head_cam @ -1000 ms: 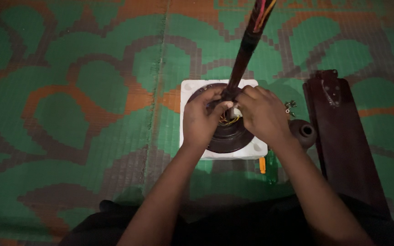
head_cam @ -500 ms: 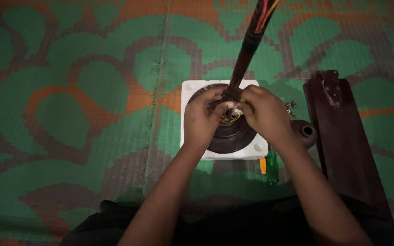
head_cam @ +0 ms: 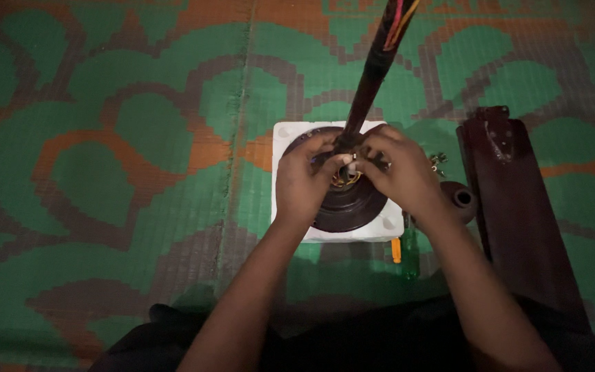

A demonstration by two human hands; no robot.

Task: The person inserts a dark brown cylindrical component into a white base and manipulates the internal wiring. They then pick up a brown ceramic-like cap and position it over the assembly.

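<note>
Both hands pinch at the foot of the dark downrod (head_cam: pixel 370 76), where it enters the brown ceiling fan motor (head_cam: pixel 349 200) on a white foam block (head_cam: pixel 290 134) on the patterned mat (head_cam: pixel 105 138): left hand (head_cam: pixel 304 182) closed on the rod base, right hand (head_cam: pixel 397 172) fingertips together on a small pale part and thin wires, exact grip unclear. Motor looks heavy, rigid and smooth, best held by rim or rod; wires are thin and likely fragile. A dark fan blade (head_cam: pixel 511 200), domed cover (head_cam: pixel 459 198), loose screws (head_cam: pixel 439 162) and a green-handled screwdriver (head_cam: pixel 411 251) lie right.

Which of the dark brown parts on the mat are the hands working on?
The round dark brown motor housing on the white foam block; the long flat blade and small cup-shaped cover lie untouched alongside.
</note>
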